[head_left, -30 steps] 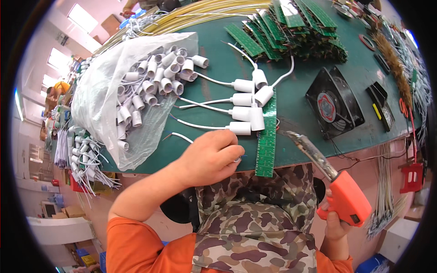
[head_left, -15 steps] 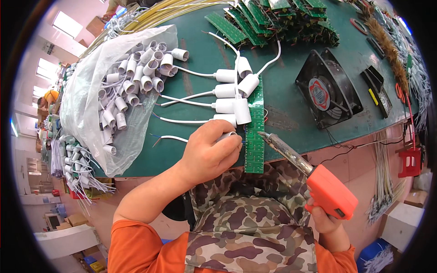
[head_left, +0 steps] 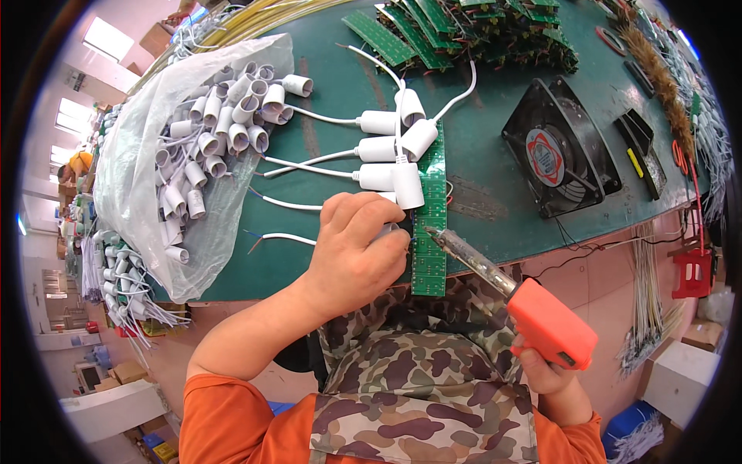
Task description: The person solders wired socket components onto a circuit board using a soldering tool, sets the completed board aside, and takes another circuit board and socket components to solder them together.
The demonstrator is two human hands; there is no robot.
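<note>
My left hand (head_left: 357, 251) is closed at the left edge of a long green circuit board strip (head_left: 429, 271). Its fingers hold a white cylindrical lamp holder, mostly hidden by them, whose white cable (head_left: 290, 236) trails left to bare wire ends. In my right hand (head_left: 543, 375) is a soldering iron (head_left: 553, 321) with a red handle; its metal tip is over the strip, close to my left fingertips. Whether the tip touches the board I cannot tell. Several more white lamp holders (head_left: 376, 177) with cables lie against or on the strip, beyond my left hand.
A clear plastic bag (head_left: 135, 178) of white lamp holders lies at the left. Green circuit boards (head_left: 379, 37) are piled at the back. A black fan (head_left: 560, 147) stands to the right, beside a black holder with a yellow strip (head_left: 641, 155). The green table's (head_left: 495, 240) near edge runs before me.
My right hand has moved the soldering iron slightly left, bringing its tip further over the strip. My left hand stays closed at the strip's edge, a little higher. The view has shifted slightly.
</note>
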